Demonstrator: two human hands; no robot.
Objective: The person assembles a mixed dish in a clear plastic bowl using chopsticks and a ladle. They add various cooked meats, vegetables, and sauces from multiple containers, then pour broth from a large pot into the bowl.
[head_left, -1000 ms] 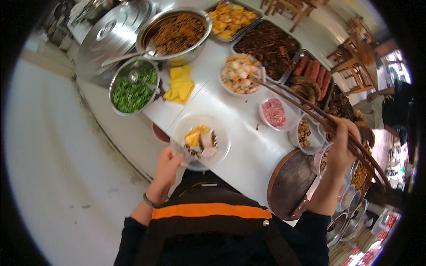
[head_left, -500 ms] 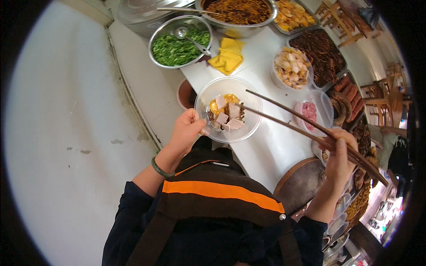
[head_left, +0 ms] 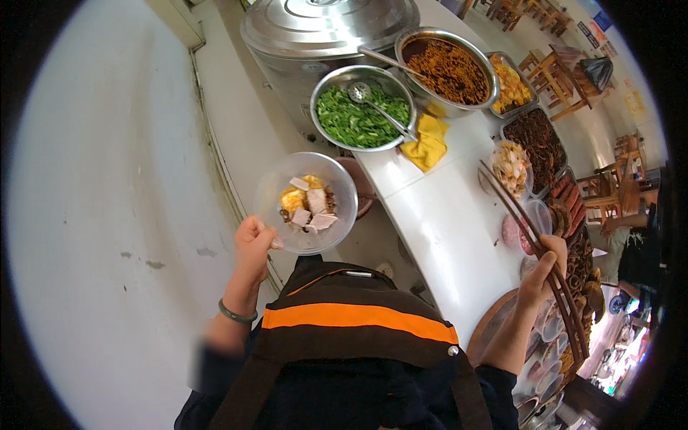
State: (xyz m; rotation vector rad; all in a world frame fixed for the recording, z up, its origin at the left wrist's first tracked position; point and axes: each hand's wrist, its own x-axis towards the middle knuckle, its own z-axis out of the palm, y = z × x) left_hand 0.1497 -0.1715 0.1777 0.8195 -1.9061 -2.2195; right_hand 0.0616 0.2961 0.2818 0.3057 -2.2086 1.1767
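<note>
My left hand [head_left: 256,247], with a green bangle on its wrist, grips the rim of a clear plastic bowl [head_left: 345,208]. The bowl hangs left of the table edge, above the floor. Inside lie pale square slices of meat [head_left: 322,221], a yellow egg-like piece [head_left: 292,198] and some dark bits. My right hand [head_left: 546,269] holds a pair of long brown chopsticks [head_left: 568,312] over the right side of the table. Their tips are close to a clear tub of pale, yellowish chopped pieces [head_left: 510,168]; whether they touch it I cannot tell.
On the white table [head_left: 423,215] stand a steel bowl of chopped greens [head_left: 344,107] with a slotted spoon, a basin of dark sauce [head_left: 448,72] and a yellow cloth [head_left: 428,143]. Beyond are a lidded steel pot [head_left: 330,29] and trays of dark food [head_left: 534,136]. A round board [head_left: 487,326] lies nearer.
The view has shifted. The bowl in my left hand has moved left, off the table's edge. The chopstick tips have left the bowl and swung to the right, toward the tubs.
</note>
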